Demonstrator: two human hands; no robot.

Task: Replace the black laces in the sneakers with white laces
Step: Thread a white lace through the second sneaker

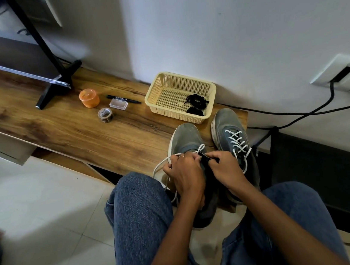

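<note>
Two grey sneakers stand on the wooden shelf's near right end. The right sneaker [233,137] is laced with a white lace [239,143]. The left sneaker [185,140] has a white lace [201,149] crossed once near its toe, with a loose loop trailing off to the left. My left hand [186,171] is closed on that lace over the shoe's throat. My right hand [226,165] pinches the shoe's dark tongue and eyelet edge beside it. The black laces [196,103] lie bundled in the beige basket [162,82].
On the wooden shelf [94,139] sit an orange lidded tub [89,98], a roll of tape [105,115], a small clear box [118,104] and a black marker [123,99]. A black stand foot [55,88] is at the left. Black cables run along the wall at right. My knees in jeans fill the foreground.
</note>
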